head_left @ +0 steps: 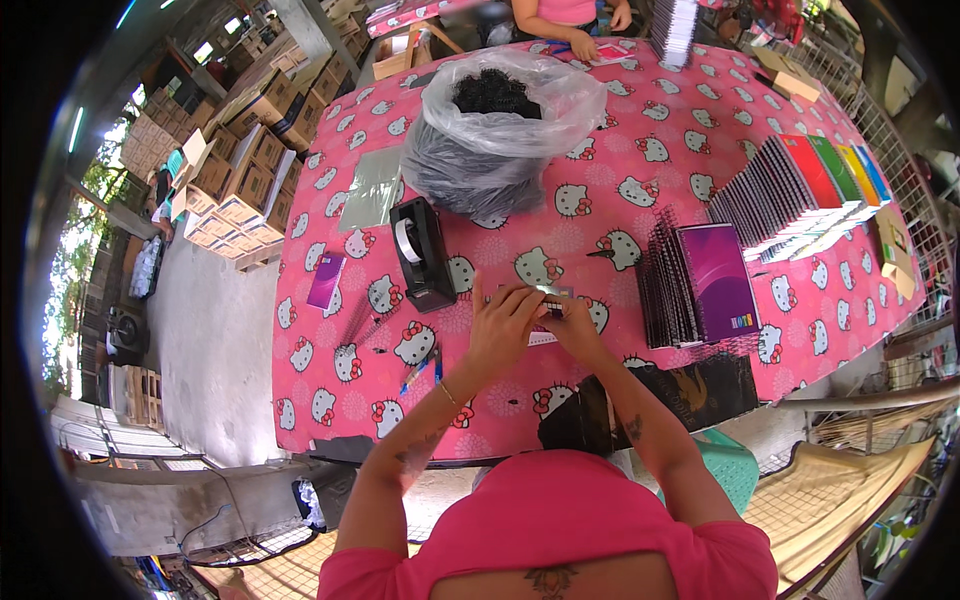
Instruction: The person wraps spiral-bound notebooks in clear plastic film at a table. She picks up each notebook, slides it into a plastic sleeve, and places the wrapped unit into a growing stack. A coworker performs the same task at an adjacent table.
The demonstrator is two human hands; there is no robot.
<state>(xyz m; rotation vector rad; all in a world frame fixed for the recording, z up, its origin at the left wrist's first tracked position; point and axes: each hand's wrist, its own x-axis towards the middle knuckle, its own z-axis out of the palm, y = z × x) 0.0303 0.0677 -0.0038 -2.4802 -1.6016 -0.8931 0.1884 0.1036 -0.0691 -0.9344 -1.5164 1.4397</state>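
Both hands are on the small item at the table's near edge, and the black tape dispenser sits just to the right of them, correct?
Not quite. In the head view the left hand and right hand do meet on the small item near the pink table's near edge, but the black tape dispenser sits to their left, not their right.

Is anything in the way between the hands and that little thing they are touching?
No. The left hand and right hand already rest on the small flat item on the pink tablecloth. The tape dispenser stands off to the left, apart from them.
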